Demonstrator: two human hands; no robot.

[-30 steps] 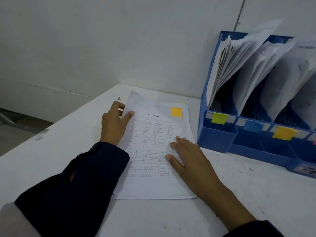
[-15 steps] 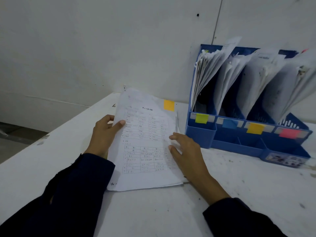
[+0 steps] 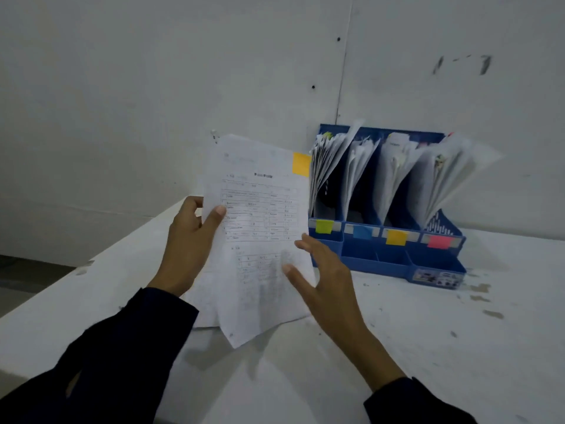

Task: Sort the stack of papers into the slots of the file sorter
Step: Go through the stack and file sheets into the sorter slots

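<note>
One file sorter (image 3: 382,258), blue, four slots, all four holding papers. Four colour tabs on its front: green (image 3: 324,226), blue (image 3: 362,231), yellow (image 3: 396,237), pink (image 3: 439,241). One raised sheet (image 3: 260,240) with one orange sticky note (image 3: 301,164) at its top right corner. Left hand (image 3: 192,240) grips the sheet's left edge, thumb across the front, fingers curled behind. Right hand (image 3: 324,276) has its fingers spread, at the sheet's right edge; contact unclear. More papers (image 3: 204,304) lie on the counter (image 3: 458,332) under the sheet, below the left hand. Sorter stands just right of both hands.
</note>
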